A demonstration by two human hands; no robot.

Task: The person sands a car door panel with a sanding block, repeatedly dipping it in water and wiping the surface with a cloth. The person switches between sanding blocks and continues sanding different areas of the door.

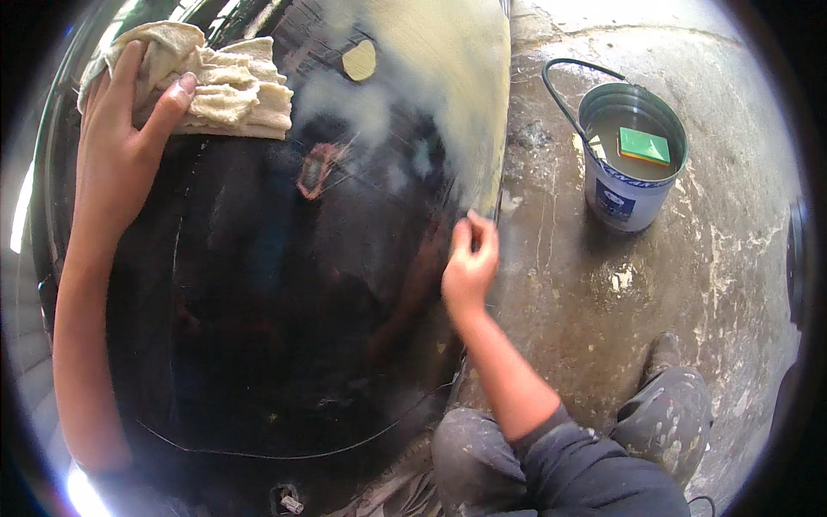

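My left hand (pixel 129 138) grips a crumpled cream cloth (pixel 237 90), which rests on the upper left of a glossy black car body panel (pixel 250 284). At the panel's right edge, my right hand (pixel 472 258) is closed, thumb and fingers pinched together against or just over the surface. Whatever that pinch may hold is hidden. Pale yellow filler (pixel 457 69) covers the panel's upper right, with a whitish haze around it. A separate round filler patch (pixel 359 60) and a reddish-ringed worn spot (pixel 317 170) lie between the two hands.
On the stained concrete floor (pixel 568 302) to the right stands a bucket (pixel 633 194) of murky water, its black handle raised. A green and orange block (pixel 644 145) sits in it. My knees are by the panel's lower right. A small bracket (pixel 291 501) shows at the bottom.
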